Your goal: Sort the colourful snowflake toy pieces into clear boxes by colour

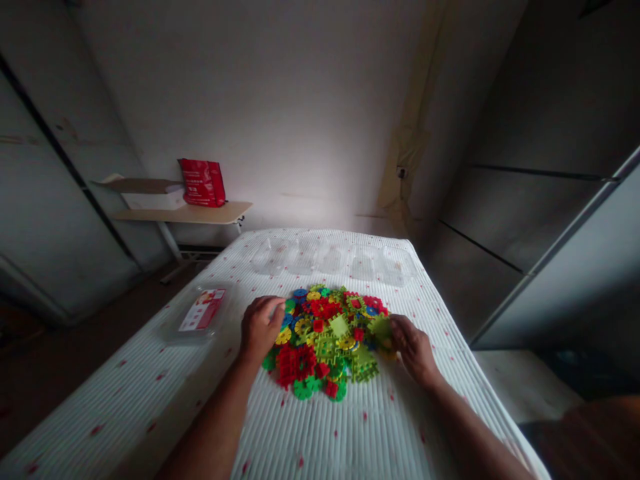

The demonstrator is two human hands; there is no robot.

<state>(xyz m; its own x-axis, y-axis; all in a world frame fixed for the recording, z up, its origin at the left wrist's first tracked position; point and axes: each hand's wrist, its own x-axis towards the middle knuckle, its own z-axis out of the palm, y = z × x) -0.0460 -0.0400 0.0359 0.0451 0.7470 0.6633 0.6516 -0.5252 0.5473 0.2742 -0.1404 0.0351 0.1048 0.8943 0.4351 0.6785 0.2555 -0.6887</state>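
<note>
A heap of plastic building pieces (325,343) in red, green, yellow and blue lies on the white ribbed tablecloth (350,433). Some pieces are square with notched edges, others round like toothed discs. At the heap's left edge is my left hand (261,328), fingers curled and thumb drawn in beside a green disc (290,305). What its fingertips hold, if anything, is unclear. On the right side, my right hand (413,343) has its fingers closed on the edge of a light green square piece (381,328). Its fingertips are partly hidden.
Several clear plastic boxes (330,257) stand in a row along the far end of the table. A clear plastic container (203,312) with a red and white label is on the left. Beyond, a side table (215,213) carries a red bag (203,183) and a box (153,197).
</note>
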